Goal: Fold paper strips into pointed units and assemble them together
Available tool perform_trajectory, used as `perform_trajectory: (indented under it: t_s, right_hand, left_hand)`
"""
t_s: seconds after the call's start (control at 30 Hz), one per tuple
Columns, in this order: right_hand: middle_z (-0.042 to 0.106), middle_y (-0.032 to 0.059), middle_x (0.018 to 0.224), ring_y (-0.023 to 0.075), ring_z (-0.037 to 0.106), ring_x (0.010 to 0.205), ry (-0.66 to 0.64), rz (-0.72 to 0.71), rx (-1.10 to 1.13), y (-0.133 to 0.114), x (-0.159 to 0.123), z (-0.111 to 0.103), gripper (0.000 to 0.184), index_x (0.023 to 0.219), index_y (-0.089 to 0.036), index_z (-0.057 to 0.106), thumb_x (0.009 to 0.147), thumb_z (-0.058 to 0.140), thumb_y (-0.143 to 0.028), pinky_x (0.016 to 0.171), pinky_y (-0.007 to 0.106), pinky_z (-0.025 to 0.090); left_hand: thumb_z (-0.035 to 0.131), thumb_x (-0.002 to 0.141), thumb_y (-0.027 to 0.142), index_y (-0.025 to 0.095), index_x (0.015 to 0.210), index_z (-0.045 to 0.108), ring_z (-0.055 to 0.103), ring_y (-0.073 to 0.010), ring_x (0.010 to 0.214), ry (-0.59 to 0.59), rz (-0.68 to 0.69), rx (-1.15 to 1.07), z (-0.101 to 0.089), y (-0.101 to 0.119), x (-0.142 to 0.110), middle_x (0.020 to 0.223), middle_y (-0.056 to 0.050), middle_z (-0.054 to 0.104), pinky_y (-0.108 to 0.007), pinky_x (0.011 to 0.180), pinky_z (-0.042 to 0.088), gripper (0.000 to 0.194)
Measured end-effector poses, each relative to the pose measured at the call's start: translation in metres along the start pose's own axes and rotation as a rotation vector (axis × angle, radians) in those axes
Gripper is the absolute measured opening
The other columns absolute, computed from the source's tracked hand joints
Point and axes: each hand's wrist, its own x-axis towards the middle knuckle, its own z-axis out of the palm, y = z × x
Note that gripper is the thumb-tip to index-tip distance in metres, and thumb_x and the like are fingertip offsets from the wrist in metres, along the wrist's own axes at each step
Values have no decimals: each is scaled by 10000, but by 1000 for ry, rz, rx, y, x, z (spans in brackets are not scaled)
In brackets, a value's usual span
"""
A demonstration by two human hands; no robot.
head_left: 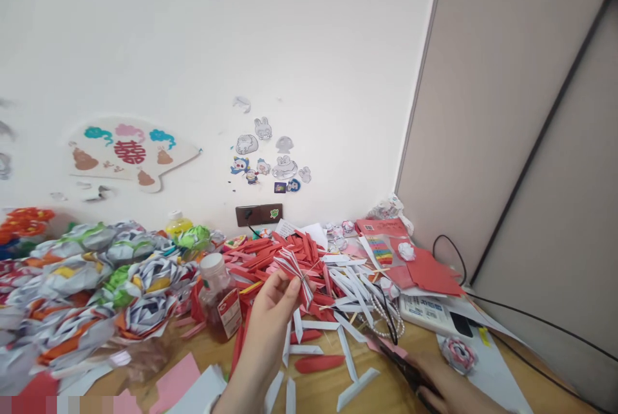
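My left hand (274, 303) is closed around a bundle of folded red and white paper strips (295, 270), pinched at its middle and raised over the pile. A thin thread or wire seems to run round the bundle's middle. Low on the right, my right hand (447, 385) grips dark-handled scissors (404, 366), their blades pointing up and left over the table. Loose red folded strips (255, 253) heap behind the bundle. White folded strips (355, 285) lie scattered to its right, and some rest on the wood between my hands.
Many crumpled paper flowers (77, 272) crowd the left side. A clear jar with a white lid (213, 279) stands left of my wrist. Red paper sheets (432, 272), a white calculator-like device (429, 316), a paper flower (458, 354) and black cables (535, 317) lie on the right.
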Motion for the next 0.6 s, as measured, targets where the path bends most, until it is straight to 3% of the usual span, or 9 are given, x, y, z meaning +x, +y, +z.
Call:
perform_trajectory:
  t_s: [0.1, 0.2, 0.37, 0.47, 0.6]
  right_hand:
    - [628, 122, 983, 224, 583, 885, -136, 59, 222, -1, -2, -8, 519, 1198, -122, 487, 716, 419, -304, 787, 309, 443]
    - [638, 120, 874, 224, 588, 804, -151, 117, 308, -8, -4, -19, 574, 1200, -83, 483, 679, 449, -323, 731, 309, 455]
    - [618, 95, 987, 233, 566, 887, -226, 37, 405, -31, -13, -47, 618, 1191, -165, 499, 586, 590, -258, 789, 299, 435]
    - [593, 74, 1057, 245, 537, 955, -184, 31, 314, -38, -22, -60, 586, 1131, -217, 546, 548, 604, -194, 840, 301, 412]
    - [626, 58, 954, 240, 563, 862, -82, 67, 207, -33, -29, -62, 456, 1011, -245, 601, 560, 572, -182, 778, 304, 448]
  left_hand:
    - [678, 649, 322, 176, 650, 493, 478, -61, 519, 22, 12, 6, -6, -2, 3, 571, 68, 487, -166, 513, 394, 235]
    - [674, 656, 316, 180, 667, 484, 490, -62, 541, 21, -21, -26, -10, -3, 7, 623, 57, 521, -177, 542, 413, 233]
    - [665, 664, 318, 183, 664, 475, 500, -62, 532, 3, -51, -34, -13, -6, 12, 612, 63, 531, -179, 545, 420, 233]
    - [663, 663, 323, 184, 657, 465, 508, -64, 527, -4, -44, -12, -14, -11, 15, 603, 67, 530, -172, 531, 411, 242]
    - [674, 649, 326, 182, 658, 464, 492, -61, 496, -3, -28, -5, -17, -17, 20, 566, 77, 498, -161, 492, 381, 255]
